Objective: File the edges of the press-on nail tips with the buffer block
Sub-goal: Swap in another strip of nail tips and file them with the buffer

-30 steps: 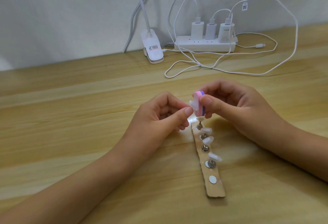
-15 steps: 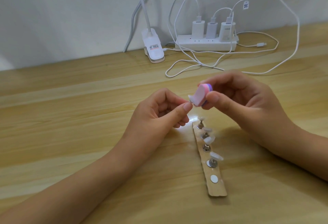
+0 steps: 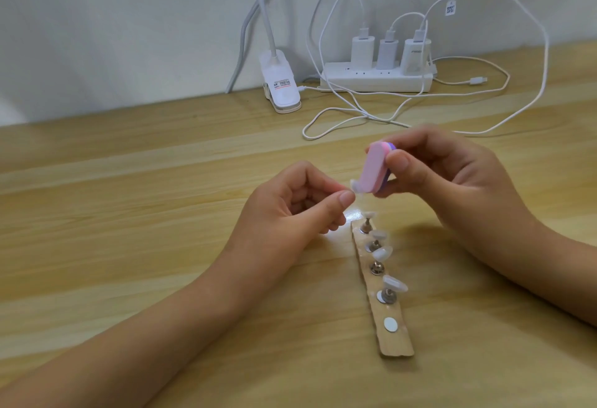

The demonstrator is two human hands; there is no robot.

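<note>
A small clear nail tip [image 3: 356, 186] is up in the air above the table, pinched between the thumb and forefinger of the left hand [image 3: 290, 210]. The other fingers [image 3: 335, 223] of that hand are curled in under the palm. The tip's edge touches the lower end of the pink-and-purple buffer block [image 3: 374, 168], which stands nearly upright and leans a little. The right hand [image 3: 452, 181] grips the block, with the thumb on the near side and the fingers [image 3: 420, 143] curled round the far side.

Just below both hands a cardboard strip [image 3: 395, 340] lies on the wooden table [image 3: 129, 246], running away from the camera. Four more nail tips [image 3: 394, 282] sit on small metal stands along it, and a white round pad [image 3: 390, 324] sits near its close end.

Well behind, by the wall, are a white power strip [image 3: 376, 82] with three chargers plugged in, looping white cables [image 3: 546, 52] and a lamp clip [image 3: 281, 88].
</note>
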